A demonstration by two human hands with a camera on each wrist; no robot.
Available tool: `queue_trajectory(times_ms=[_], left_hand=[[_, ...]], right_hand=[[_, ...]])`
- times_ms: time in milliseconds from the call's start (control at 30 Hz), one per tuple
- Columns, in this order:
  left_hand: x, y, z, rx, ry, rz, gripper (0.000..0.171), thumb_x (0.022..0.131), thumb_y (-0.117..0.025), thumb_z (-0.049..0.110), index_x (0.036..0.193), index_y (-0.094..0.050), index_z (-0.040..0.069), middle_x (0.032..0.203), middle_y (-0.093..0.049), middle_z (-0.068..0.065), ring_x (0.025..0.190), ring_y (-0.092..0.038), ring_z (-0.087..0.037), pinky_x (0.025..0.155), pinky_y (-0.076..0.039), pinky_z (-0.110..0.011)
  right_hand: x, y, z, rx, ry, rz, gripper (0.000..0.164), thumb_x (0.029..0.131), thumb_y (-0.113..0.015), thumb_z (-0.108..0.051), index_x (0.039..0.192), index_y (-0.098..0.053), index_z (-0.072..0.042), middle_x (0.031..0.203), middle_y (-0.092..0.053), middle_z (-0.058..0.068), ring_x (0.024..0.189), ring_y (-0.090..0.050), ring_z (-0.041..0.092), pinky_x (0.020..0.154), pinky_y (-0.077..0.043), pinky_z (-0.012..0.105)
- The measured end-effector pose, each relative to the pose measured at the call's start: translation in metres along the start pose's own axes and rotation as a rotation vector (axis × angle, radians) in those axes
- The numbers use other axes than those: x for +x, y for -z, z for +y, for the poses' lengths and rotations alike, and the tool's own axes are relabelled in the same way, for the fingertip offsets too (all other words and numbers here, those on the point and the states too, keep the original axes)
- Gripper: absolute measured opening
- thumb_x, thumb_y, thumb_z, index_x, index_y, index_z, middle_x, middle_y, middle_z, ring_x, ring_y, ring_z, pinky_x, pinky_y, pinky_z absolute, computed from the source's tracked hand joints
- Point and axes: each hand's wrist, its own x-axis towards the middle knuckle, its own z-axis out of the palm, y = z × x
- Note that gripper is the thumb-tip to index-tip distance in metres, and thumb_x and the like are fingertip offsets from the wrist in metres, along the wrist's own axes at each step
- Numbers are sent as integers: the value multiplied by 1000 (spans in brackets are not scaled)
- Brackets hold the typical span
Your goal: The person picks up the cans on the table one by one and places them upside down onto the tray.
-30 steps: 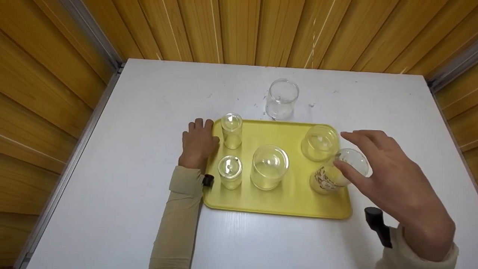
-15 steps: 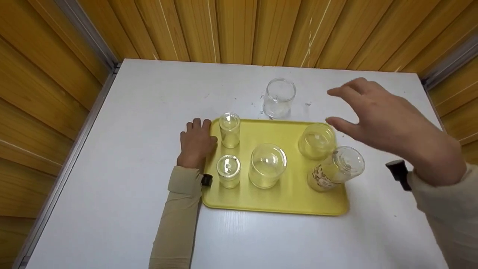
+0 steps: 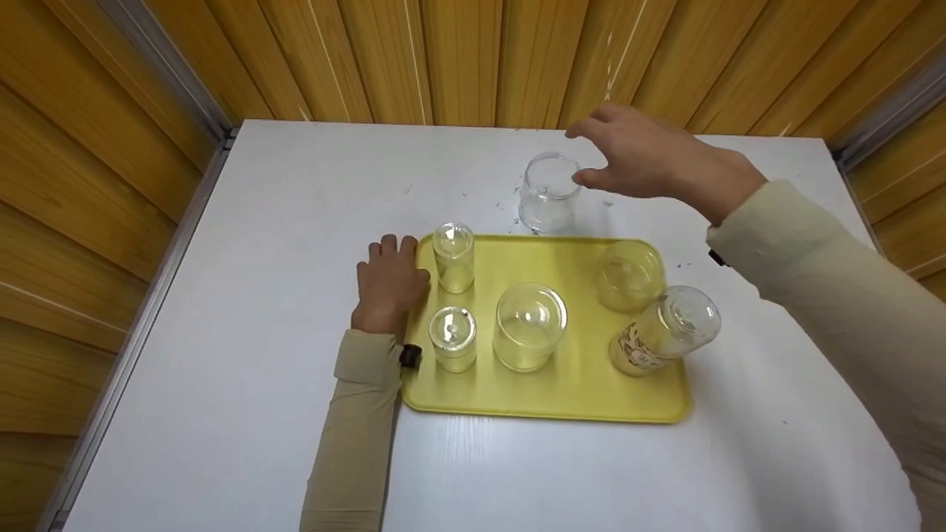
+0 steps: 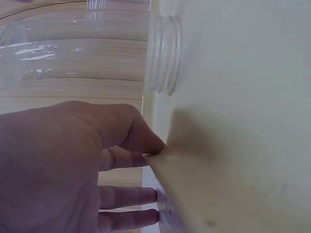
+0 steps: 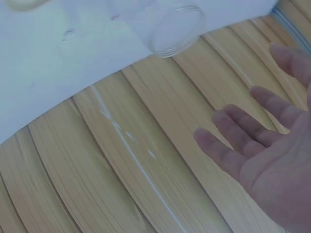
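My left hand (image 3: 389,283) grips the left edge of the yellow tray (image 3: 510,403); in the left wrist view the thumb (image 4: 141,136) lies on the tray's edge with the fingers at its outer side. Beside it an upside-down glass jar (image 4: 87,53) stands on its threaded mouth. My right hand (image 3: 639,151) hovers with spread fingers at the rim of a clear glass jar (image 3: 543,210) standing mouth-up on the table behind the tray. In the right wrist view the fingers of that hand (image 5: 272,160) are apart from the jar's rim (image 5: 177,31), holding nothing.
On the tray stand two narrow upside-down jars (image 3: 454,258), a wide glass jar (image 3: 528,332) in the middle, another wide jar (image 3: 628,277) at back right and a tall patterned jar (image 3: 658,332) at front right. Wood-patterned panels (image 3: 458,59) border the white table (image 3: 244,332).
My right hand has left the tall patterned jar and moved up and left to the jar behind the tray. My left hand stays on the tray's edge.
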Motion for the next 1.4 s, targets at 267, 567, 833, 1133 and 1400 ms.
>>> queue_trajectory(times_ms=[267,567,833,1133,1400], left_hand=[[-2,0,2,3,3,-13,54,100,-54,21,151,-51,4,147,-48,-24,129,-45,-44,97,-46,-62],[-3,1,3,8,4,2,53,99,-54,21,150,-52,5,146,-49,-23,128,-46,-43,96,-47,-61],[-4,0,2,16,14,12,52,99,-53,20,149,-54,5,144,-51,-22,127,-46,-42,95,-47,-61],[-3,0,5,12,6,11,52,100,-55,21,149,-54,5,145,-50,-23,127,-46,-42,96,-47,-60],[-3,-1,4,17,6,2,53,100,-55,22,151,-52,5,146,-50,-23,127,-46,-41,96,-47,-59]], right_hand=[[35,-11,3,-27,-50,-58,69,103,-68,-29,160,-41,-3,159,-36,31,144,-38,50,113,-38,66],[55,-30,12,-27,-54,-72,74,101,-73,-33,161,-39,-3,160,-35,30,144,-38,49,114,-37,66],[67,-40,19,-20,-80,-149,83,98,-76,-35,164,-35,-6,166,-27,30,149,-31,51,115,-33,68],[75,-46,19,-30,-110,-221,89,98,-75,-38,167,-27,-8,169,-17,32,153,-24,55,116,-31,70],[83,-52,16,-35,-174,-277,96,96,-77,-40,170,-22,-15,170,-14,31,151,-24,56,107,-36,77]])
